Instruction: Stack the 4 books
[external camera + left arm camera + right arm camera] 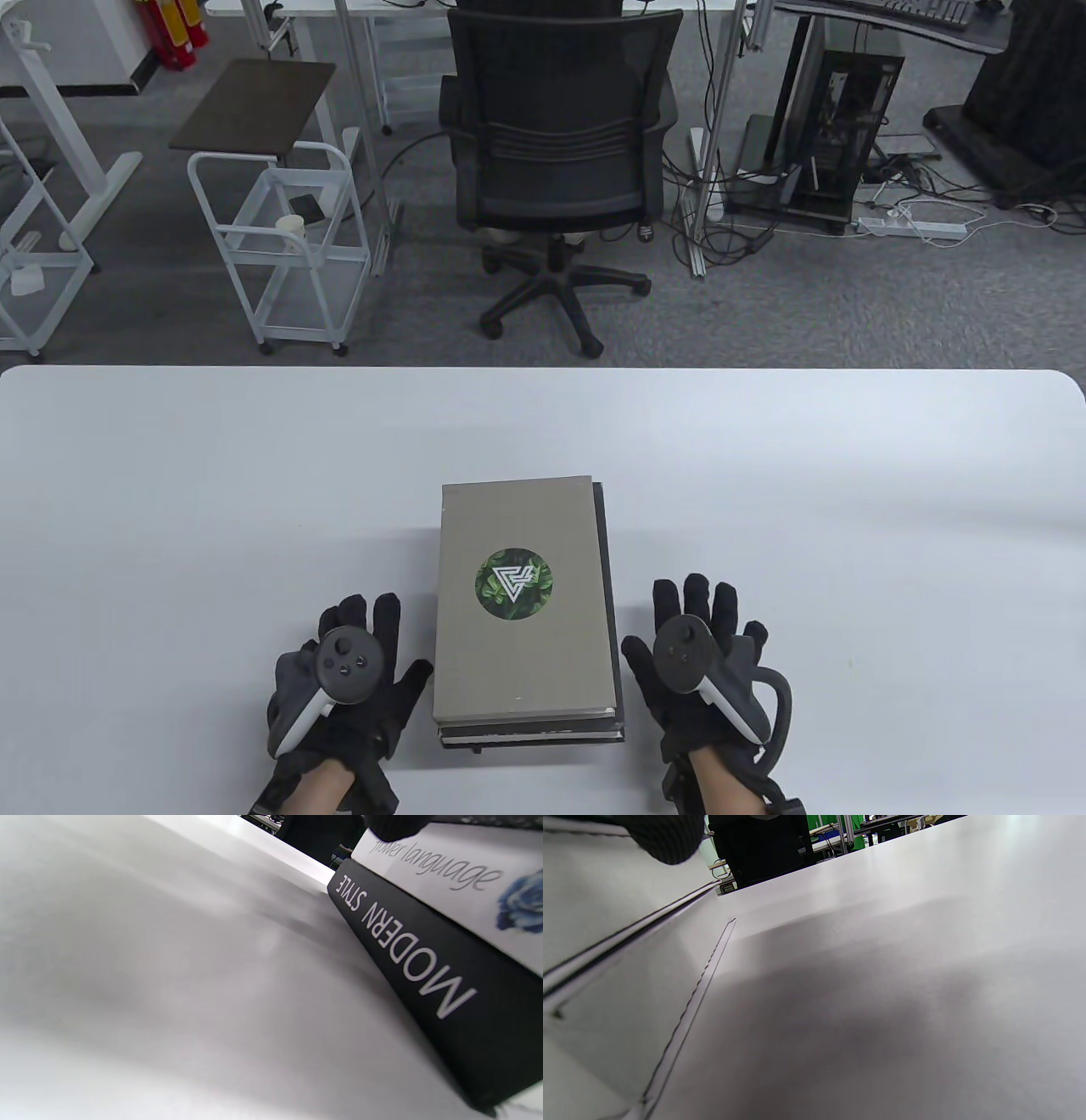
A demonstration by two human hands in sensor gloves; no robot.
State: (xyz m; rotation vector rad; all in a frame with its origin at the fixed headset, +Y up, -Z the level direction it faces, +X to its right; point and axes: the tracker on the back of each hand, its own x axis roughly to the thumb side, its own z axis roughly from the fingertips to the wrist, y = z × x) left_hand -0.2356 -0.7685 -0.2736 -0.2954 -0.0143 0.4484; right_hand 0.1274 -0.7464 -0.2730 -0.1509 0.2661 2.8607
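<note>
Left gloved hand (344, 679) and right gloved hand (700, 671) lie flat, fingers spread, gripping nothing, either side of the grey-covered book stack (524, 607). Stack sits table-centre near edge, long axis near-far, equidistant between both hands. Looks stacked; slight offset at right edge.

Both gloved hands are lying palm down with fingers spread and pointing toward the far side. The left hand (344, 692) is sitting at near left, the right hand (704, 671) at near right, each gripping nothing, trackers facing up.
</note>
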